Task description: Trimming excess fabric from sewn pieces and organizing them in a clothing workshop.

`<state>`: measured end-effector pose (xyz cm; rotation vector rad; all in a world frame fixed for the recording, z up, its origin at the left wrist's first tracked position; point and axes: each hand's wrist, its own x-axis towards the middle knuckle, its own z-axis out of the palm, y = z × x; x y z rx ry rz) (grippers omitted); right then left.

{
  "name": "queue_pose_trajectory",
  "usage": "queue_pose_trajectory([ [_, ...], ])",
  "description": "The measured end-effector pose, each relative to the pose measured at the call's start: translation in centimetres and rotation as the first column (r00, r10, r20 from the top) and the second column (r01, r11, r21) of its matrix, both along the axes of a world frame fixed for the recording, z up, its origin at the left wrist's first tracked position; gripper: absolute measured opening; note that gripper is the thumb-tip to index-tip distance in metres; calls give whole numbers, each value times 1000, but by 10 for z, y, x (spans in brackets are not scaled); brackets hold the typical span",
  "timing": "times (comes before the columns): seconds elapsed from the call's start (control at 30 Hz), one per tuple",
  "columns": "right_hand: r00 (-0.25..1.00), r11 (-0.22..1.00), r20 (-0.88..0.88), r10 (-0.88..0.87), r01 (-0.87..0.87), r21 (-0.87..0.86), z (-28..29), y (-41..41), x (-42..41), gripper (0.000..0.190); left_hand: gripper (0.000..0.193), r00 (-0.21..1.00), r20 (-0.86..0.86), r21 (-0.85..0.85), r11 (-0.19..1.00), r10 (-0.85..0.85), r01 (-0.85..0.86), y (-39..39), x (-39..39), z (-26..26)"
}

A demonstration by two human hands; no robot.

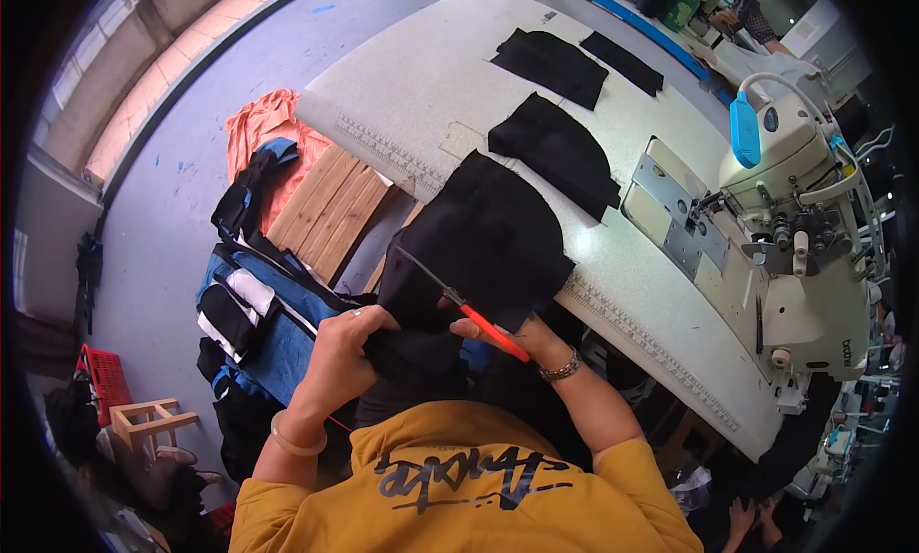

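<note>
My left hand point(350, 348) pinches the near edge of a black fabric piece point(488, 237). That piece lies partly on the sewing table point(402, 79) and hangs over its front edge towards my lap. In my right hand point(535, 341) is a pair of scissors point(495, 332) with orange-red handles. Their blades point up and to the left across the fabric, and whether the blades are apart cannot be told. Some of my right fingers are hidden by the cloth and the handles. Beyond lie a curved black piece point(553, 154), another black piece point(553, 64) and a narrow black strip point(623, 62).
A Brother industrial sewing machine point(811, 316) stands at the right, with a blue lamp point(745, 129). Printed rulers point(646, 352) run along the table's front edge. Left are a wooden bench point(330, 212), blue-and-black garments point(266, 337) and a small stool point(147, 416). Other people work nearby.
</note>
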<state>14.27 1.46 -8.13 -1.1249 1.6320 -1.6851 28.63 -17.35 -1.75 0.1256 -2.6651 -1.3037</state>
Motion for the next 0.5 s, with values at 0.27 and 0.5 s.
queue_pose_trajectory([
  [0.27, 923, 935, 384, -33, -107, 338, -9, 31, 6, 34, 100, 975, 120, 174, 971, -188, 166, -7, 1, 39],
  [0.5, 825, 968, 555, -109, -38, 246, -12, 95, 50, 33, 93, 983, -166, 170, 980, -73, 102, 4, -98, 35],
])
